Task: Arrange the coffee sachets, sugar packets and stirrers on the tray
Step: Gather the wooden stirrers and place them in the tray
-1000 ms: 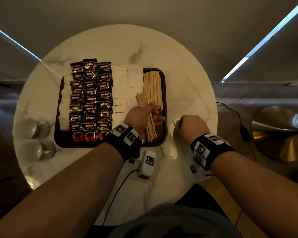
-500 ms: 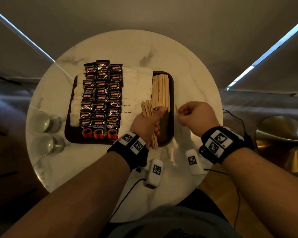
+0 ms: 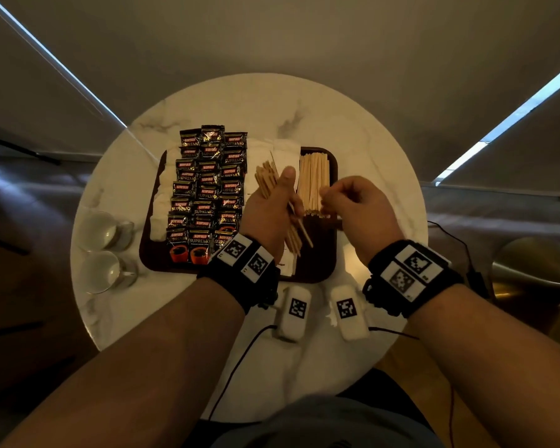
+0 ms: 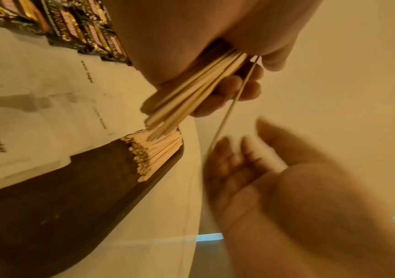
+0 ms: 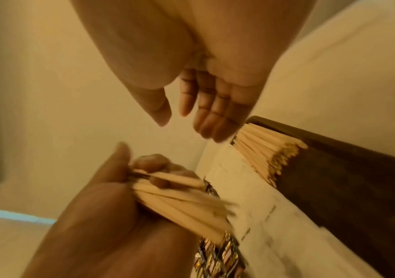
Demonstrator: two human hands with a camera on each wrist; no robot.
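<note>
Counter white marble, grey veining. Tray dark brown. Coffee sachets left of centre: black, gold lettering, red band, orange-red cup print on lowest row. Sugar packets plain white, small black text. Stirrers pale tan wood. Wristbands black with white tags, black square-code pattern. Two white boxes bottom centre, same code.

One dark brown rectangular tray sits on one round white marble surface. Three columns of black coffee sachets lie there, the exact number unclear. Two clear glass cups stand left. Two white tagged devices lie nearest.
</note>
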